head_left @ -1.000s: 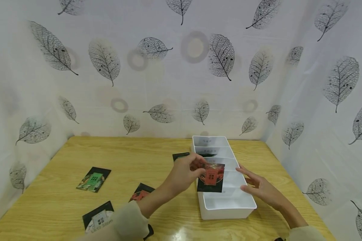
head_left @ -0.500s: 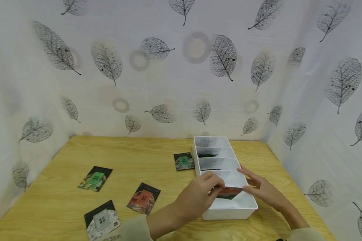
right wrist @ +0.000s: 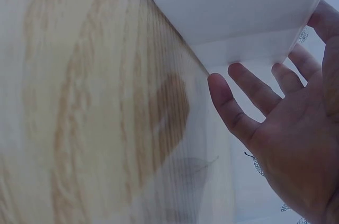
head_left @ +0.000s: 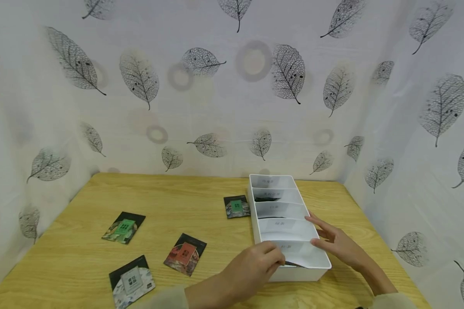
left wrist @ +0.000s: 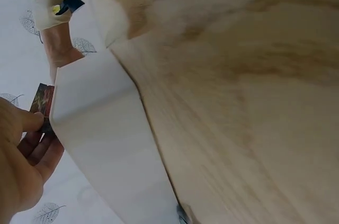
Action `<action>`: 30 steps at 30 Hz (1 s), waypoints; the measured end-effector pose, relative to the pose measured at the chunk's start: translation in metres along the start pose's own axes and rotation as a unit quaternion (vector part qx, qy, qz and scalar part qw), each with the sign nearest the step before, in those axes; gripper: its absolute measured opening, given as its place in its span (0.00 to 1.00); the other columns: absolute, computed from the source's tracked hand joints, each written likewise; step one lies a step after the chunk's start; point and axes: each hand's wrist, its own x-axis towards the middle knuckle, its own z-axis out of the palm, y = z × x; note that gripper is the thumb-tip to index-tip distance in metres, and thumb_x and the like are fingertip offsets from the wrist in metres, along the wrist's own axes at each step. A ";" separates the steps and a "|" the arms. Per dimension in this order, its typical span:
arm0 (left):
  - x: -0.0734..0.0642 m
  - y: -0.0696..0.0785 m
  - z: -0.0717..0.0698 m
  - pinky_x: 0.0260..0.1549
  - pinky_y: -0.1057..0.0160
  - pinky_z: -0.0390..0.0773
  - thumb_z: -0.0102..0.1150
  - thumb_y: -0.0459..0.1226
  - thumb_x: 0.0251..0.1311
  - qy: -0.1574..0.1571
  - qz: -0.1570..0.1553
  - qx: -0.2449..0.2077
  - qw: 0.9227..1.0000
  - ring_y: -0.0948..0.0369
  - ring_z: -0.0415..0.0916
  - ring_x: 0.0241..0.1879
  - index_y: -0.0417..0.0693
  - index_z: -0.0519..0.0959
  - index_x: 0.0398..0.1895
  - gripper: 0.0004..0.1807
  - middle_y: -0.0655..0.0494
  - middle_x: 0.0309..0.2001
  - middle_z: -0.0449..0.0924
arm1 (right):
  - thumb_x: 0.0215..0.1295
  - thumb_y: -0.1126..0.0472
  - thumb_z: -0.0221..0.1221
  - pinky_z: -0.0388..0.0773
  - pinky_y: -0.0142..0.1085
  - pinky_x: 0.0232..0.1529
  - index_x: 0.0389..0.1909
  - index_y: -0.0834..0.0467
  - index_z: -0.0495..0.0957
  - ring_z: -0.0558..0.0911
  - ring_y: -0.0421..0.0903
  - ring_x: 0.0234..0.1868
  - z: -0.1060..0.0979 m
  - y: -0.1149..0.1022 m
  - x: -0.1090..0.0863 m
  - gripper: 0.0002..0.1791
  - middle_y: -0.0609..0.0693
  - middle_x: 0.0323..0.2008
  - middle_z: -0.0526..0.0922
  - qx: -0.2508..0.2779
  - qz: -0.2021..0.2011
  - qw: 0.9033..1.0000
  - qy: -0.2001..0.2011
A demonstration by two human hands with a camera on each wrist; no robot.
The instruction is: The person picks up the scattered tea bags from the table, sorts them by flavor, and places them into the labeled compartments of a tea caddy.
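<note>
My left hand (head_left: 251,270) pinches a black-and-red sachet (left wrist: 39,99) at the frontmost compartment of a white divided box (head_left: 301,274). In the head view only a dark edge of the sachet shows above the compartment's floor area; the left wrist view shows its upper part standing above the box rim between thumb and fingers. On the box's right side rests my right hand (head_left: 336,242), and the right wrist view has its fairly straight, spread fingers touching the wall. Dark sachet edges (head_left: 266,199) show in the second compartment from the back and, thinly, in the third.
Left of the box lies a dark sachet with a green label (head_left: 236,207). Further left are another green-labelled sachet (head_left: 124,228), a red-labelled sachet (head_left: 185,254) and a white-and-black sachet (head_left: 131,281). A leaf-patterned curtain (head_left: 224,107) encloses the wooden table (head_left: 178,193).
The left hand has carried the red sachet from above the box's middle down and toward the front, lowering it into the frontmost compartment. My right hand has stayed on the box's side.
</note>
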 end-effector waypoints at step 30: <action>-0.001 0.003 -0.015 0.53 0.66 0.74 0.66 0.34 0.67 -0.138 0.007 0.148 0.979 0.70 0.79 0.48 0.58 0.88 0.46 0.10 0.68 0.45 0.86 | 0.78 0.65 0.55 0.78 0.32 0.56 0.81 0.61 0.56 0.71 0.24 0.63 -0.001 0.002 -0.001 0.34 0.65 0.82 0.37 -0.013 -0.004 1.000 0.007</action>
